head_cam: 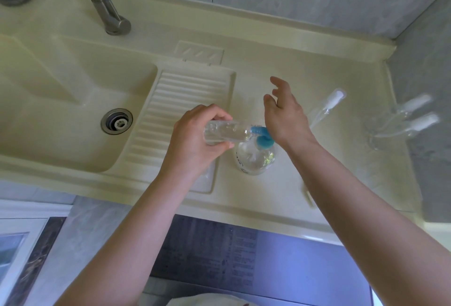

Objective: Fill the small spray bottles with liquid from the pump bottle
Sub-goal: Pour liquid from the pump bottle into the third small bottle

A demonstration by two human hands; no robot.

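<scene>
**Small bottle held sideways at the pump spout**

The left hand (195, 135) is closed around a small clear bottle (225, 132), fingers curled over the top of it and the thumb tucked underneath. The bottle lies nearly level, its base inside the palm and its open neck sticking out past the fingertips toward the right. That neck meets the blue pump head (262, 135) of the pump bottle (255, 159), which stands upright on the counter (280, 196) just below and to the right of the left thumb. Clear liquid fills the pump bottle; how much is in the small bottle I cannot tell.

The right hand (284, 115) is open and holds nothing. Its fingers are spread loosely and point up and away, toward the back wall, while the heel of the hand sits right beside the blue pump head; whether it touches the pump I cannot tell.

Beyond the right fingers, further right on the counter, lies a spray top (328, 107) with a thin tube. Well past it, near the corner, are two more spray bottles (405, 120), blurred. Behind the left knuckles runs the ribbed drainboard (185, 91), and off to their left the sink (73, 115) with its drain (116, 121) and the tap (107, 10) above.
</scene>
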